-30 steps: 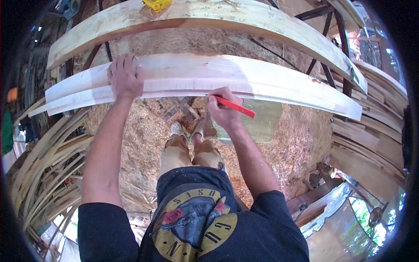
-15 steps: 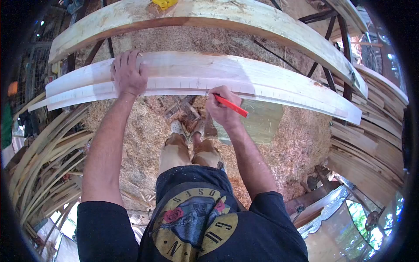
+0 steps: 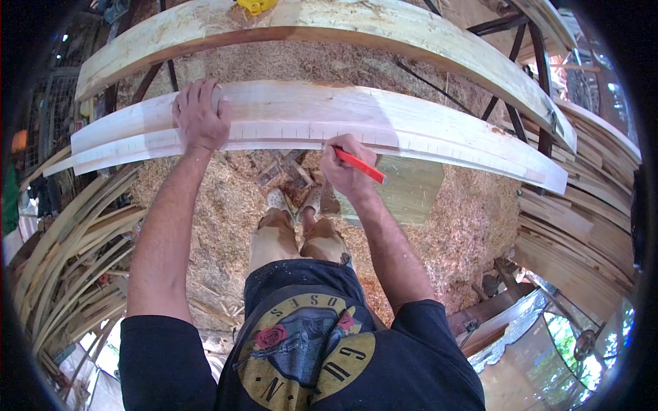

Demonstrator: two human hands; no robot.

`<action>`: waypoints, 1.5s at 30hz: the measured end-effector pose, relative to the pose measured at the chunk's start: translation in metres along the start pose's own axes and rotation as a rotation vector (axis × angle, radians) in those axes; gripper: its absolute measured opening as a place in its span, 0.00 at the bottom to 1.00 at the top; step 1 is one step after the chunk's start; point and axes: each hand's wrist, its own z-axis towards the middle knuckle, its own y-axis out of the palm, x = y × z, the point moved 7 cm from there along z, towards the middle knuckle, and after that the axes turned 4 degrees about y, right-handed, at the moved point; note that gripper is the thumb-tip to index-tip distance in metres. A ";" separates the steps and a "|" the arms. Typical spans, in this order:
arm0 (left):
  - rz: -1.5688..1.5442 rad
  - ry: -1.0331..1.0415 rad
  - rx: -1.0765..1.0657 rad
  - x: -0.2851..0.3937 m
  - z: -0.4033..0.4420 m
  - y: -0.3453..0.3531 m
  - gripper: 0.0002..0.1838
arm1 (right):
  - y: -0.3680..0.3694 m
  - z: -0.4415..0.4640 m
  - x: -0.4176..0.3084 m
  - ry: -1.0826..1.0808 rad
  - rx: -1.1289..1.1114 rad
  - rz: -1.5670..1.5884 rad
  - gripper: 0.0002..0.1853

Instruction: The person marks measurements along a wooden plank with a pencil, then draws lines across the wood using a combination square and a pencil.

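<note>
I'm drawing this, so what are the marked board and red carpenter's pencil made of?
The marked board looks like bare wood: pale, with faint grain. The red carpenter's pencil is probably painted wood: its even red suggests a coat, but plastic is possible.

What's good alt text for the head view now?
A person's right hand holds a red pencil at the near edge of a long pale board with tick marks, while the left hand rests on it. Wood shavings cover the ground below; another board lies beyond.
</note>
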 end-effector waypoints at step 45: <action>-0.016 -0.019 0.013 0.002 -0.001 -0.002 0.26 | 0.028 -0.002 -0.017 0.163 -0.080 0.086 0.05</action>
